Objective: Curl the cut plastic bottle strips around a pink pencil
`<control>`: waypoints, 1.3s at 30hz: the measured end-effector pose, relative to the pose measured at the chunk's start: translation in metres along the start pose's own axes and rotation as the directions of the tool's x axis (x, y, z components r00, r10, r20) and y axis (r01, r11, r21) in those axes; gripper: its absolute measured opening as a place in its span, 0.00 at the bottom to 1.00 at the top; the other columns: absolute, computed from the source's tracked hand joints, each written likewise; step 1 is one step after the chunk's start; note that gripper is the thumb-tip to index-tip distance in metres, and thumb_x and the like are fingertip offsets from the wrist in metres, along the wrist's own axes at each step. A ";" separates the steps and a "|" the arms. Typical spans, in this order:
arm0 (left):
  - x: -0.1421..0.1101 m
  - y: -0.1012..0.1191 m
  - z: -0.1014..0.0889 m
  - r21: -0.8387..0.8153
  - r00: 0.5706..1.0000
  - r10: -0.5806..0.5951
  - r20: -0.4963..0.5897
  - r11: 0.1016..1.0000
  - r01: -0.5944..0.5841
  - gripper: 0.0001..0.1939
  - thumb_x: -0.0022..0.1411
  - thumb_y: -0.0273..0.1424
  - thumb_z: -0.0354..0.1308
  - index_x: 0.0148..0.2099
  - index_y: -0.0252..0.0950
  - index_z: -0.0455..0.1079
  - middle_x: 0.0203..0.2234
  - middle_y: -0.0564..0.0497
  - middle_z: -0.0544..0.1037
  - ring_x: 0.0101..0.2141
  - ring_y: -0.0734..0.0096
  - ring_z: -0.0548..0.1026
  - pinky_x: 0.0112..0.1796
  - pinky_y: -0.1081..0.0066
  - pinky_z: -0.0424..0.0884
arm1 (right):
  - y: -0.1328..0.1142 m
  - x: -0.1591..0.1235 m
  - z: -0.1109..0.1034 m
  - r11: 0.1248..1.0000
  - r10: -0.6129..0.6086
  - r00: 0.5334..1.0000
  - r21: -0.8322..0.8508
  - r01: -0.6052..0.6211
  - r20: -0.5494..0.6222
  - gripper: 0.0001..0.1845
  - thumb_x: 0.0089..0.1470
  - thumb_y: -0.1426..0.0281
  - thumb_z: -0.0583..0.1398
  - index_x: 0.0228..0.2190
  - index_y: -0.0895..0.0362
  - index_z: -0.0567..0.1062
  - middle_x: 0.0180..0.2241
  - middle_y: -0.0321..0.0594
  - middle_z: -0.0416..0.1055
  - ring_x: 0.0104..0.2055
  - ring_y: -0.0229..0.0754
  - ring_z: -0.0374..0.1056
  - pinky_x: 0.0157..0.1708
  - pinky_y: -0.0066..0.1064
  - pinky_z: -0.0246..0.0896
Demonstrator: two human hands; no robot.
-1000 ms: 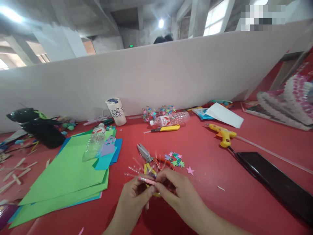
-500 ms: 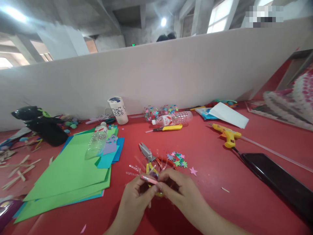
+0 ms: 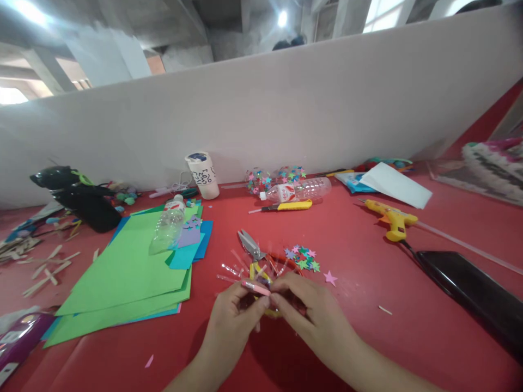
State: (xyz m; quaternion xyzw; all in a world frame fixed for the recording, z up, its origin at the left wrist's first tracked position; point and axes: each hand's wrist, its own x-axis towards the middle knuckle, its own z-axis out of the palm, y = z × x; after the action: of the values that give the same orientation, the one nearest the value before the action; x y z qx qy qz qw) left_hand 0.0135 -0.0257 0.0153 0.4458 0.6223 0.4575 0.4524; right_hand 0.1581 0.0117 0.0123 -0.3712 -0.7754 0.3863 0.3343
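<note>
Both my hands meet low in the middle of the head view. My left hand [image 3: 235, 318] is closed, thumb and fingers around a short pink pencil [image 3: 257, 288] with a silvery band near its left end. At the pencil's right end, my right hand [image 3: 312, 310] pinches with thumb and forefinger. Clear plastic strips [image 3: 231, 269] fan out beyond my fingers, seemingly from a cut bottle piece whose lower part my hands hide. Just behind them lie scissors [image 3: 251, 246] with metal blades and yellow handles, partly covered. Small coloured foam stars [image 3: 302, 257] are piled beyond my right hand.
Green sheets [image 3: 131, 277] with a clear bottle [image 3: 169, 223] on them lie left. Behind are a cup [image 3: 203, 177], another bottle [image 3: 302, 190] and a yellow cutter [image 3: 294, 205]. A glue gun [image 3: 394, 220] and black case [image 3: 466, 288] lie right. A white partition [image 3: 261, 120] stands behind.
The view has shifted, so the table things appear further right and slightly higher. My hands keep their hold on the pencil, with little visible change in grip.
</note>
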 end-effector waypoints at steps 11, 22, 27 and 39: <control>-0.002 -0.006 -0.004 0.041 0.999 -0.011 0.035 0.999 0.009 0.11 0.52 0.36 0.57 0.34 0.33 0.71 0.11 0.59 0.66 0.11 0.82 0.59 0.13 0.81 0.54 | -0.002 0.000 -0.004 1.000 -0.029 1.000 0.003 0.029 -0.010 0.06 0.55 0.73 0.55 0.29 0.55 0.73 0.26 0.34 0.72 0.28 0.35 0.67 0.27 0.25 0.59; -0.003 0.000 0.000 -0.009 0.999 -0.045 0.011 0.999 0.045 0.10 0.50 0.34 0.58 0.32 0.32 0.72 0.11 0.57 0.68 0.11 0.81 0.61 0.14 0.80 0.57 | 0.003 -0.003 -0.005 0.980 -0.156 0.988 -0.124 0.155 -0.005 0.09 0.58 0.73 0.53 0.32 0.56 0.73 0.27 0.37 0.72 0.29 0.36 0.66 0.29 0.26 0.59; -0.004 -0.001 0.001 -0.065 0.997 -0.074 -0.020 0.995 0.072 0.10 0.47 0.34 0.60 0.30 0.32 0.72 0.10 0.57 0.67 0.11 0.82 0.60 0.14 0.80 0.55 | 0.004 -0.006 -0.004 0.914 -0.285 0.958 -0.294 0.280 0.026 0.12 0.60 0.74 0.49 0.31 0.57 0.72 0.29 0.42 0.72 0.30 0.39 0.66 0.29 0.29 0.59; 0.001 -0.003 0.000 -0.068 0.998 -0.057 -0.004 0.996 0.056 0.09 0.49 0.34 0.60 0.31 0.33 0.71 0.09 0.58 0.68 0.10 0.83 0.59 0.13 0.81 0.54 | 0.001 -0.001 -0.003 0.979 -0.147 0.989 -0.144 0.143 -0.017 0.07 0.57 0.74 0.53 0.32 0.55 0.72 0.28 0.35 0.73 0.30 0.36 0.67 0.29 0.26 0.59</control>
State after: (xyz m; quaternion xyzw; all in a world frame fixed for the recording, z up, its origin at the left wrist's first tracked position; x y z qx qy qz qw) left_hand 0.0135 -0.0255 0.0123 0.4111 0.6202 0.4666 0.4782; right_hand 0.1618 0.0126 0.0126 -0.3419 -0.8213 0.2993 0.3450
